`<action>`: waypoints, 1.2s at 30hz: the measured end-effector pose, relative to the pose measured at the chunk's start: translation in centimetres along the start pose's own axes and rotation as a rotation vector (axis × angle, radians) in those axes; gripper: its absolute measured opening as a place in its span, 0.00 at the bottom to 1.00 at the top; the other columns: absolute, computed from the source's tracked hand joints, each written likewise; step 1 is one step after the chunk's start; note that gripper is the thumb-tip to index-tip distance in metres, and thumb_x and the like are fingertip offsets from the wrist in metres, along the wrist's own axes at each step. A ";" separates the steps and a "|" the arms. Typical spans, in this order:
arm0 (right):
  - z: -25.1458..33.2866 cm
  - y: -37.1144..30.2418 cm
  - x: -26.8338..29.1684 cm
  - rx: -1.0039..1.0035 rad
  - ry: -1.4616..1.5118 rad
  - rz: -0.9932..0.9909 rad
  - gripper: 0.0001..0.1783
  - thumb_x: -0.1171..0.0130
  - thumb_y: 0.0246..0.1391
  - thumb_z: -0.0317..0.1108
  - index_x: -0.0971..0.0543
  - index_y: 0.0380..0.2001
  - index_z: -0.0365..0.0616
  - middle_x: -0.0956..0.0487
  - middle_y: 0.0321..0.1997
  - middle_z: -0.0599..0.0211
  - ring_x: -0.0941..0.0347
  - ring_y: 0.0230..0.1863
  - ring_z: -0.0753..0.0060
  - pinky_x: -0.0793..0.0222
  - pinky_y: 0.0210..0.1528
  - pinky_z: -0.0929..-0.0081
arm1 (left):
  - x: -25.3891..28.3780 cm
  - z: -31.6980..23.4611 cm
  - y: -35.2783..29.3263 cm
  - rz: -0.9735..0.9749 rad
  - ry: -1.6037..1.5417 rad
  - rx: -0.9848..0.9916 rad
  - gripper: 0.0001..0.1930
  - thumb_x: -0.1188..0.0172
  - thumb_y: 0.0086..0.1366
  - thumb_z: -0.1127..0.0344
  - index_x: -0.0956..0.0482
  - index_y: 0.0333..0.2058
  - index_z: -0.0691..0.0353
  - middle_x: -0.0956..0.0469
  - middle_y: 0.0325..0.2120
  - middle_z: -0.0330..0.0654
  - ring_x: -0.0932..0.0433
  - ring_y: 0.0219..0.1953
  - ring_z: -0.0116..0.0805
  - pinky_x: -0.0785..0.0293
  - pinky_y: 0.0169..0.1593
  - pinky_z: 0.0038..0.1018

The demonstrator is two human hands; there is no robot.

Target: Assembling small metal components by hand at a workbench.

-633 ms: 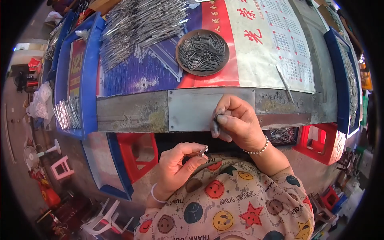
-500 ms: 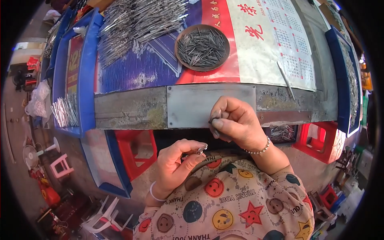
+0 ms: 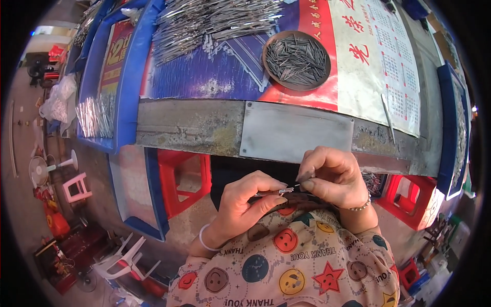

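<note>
In front of my body, my left hand [image 3: 244, 200] pinches several thin silver metal pieces [image 3: 280, 192] between thumb and fingers, their ends poking out to the right. Close beside it, my right hand [image 3: 335, 180] is closed in a pinch on a small thin pin [image 3: 297, 185], whose tip points at those ends. Whether the pin touches them I cannot tell. Beyond my hands, a round brown bowl [image 3: 299, 86] holds a heap of short dark metal pins [image 3: 296, 59]. At the far left of the table lies a large pile of long silver metal pieces [image 3: 204, 25].
A bare metal plate [image 3: 296, 128] is fixed at the table's near edge. One slim metal rod [image 3: 388, 118] lies on the calendar sheet [image 3: 378, 66]. Blue trays stand left [image 3: 125, 97] and right [image 3: 445, 123]. Red stools [image 3: 179, 197] are below the table.
My right hand has come down from the table edge to my left hand, bringing the pin to the silver pieces. My left hand has shifted slightly right, and the view has turned.
</note>
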State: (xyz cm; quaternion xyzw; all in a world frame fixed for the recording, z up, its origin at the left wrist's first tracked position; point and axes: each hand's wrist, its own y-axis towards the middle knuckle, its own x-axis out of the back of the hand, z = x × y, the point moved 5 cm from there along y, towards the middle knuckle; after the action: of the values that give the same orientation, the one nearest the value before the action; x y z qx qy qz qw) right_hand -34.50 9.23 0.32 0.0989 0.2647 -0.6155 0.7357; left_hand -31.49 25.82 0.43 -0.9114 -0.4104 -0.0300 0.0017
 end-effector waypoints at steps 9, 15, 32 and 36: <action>-0.2 0.8 -0.8 -0.015 0.082 -0.025 0.11 0.47 0.47 0.16 0.33 0.34 0.38 0.35 0.26 0.79 0.41 0.26 0.90 0.43 0.28 0.88 | 0.5 0.0 0.0 -0.002 0.016 0.005 0.08 0.39 0.57 0.74 0.24 0.36 0.68 0.24 0.26 0.44 0.23 0.28 0.30 0.29 0.31 0.22; -0.3 1.0 -1.0 -0.031 0.108 -0.004 0.12 0.48 0.46 0.16 0.34 0.34 0.38 0.35 0.26 0.78 0.41 0.26 0.90 0.43 0.28 0.89 | 0.7 0.3 0.0 -0.007 -0.009 0.014 0.07 0.39 0.57 0.74 0.24 0.35 0.67 0.24 0.26 0.43 0.24 0.27 0.30 0.30 0.30 0.22; -0.5 0.9 -1.4 -0.092 -0.563 0.101 0.10 0.45 0.49 0.22 0.34 0.35 0.37 0.31 0.22 0.67 0.35 0.23 0.80 0.39 0.26 0.80 | 0.7 -0.8 -0.6 -0.004 0.476 -0.117 0.12 0.35 0.47 0.76 0.26 0.32 0.65 0.27 0.23 0.42 0.26 0.24 0.40 0.30 0.28 0.30; -2.1 0.5 -0.3 -0.164 -0.281 -0.017 0.07 0.44 0.54 0.27 0.31 0.34 0.37 0.31 0.21 0.73 0.37 0.23 0.87 0.39 0.25 0.84 | 0.7 -1.7 -0.5 -0.027 0.605 -0.158 0.13 0.35 0.47 0.76 0.26 0.33 0.66 0.27 0.24 0.42 0.26 0.25 0.39 0.29 0.28 0.30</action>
State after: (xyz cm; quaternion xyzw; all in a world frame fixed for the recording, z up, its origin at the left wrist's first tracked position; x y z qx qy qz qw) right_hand -34.63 10.62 -1.36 -0.0509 0.2093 -0.6057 0.7660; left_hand -31.46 26.67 2.17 -0.8528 -0.3997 -0.3319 0.0524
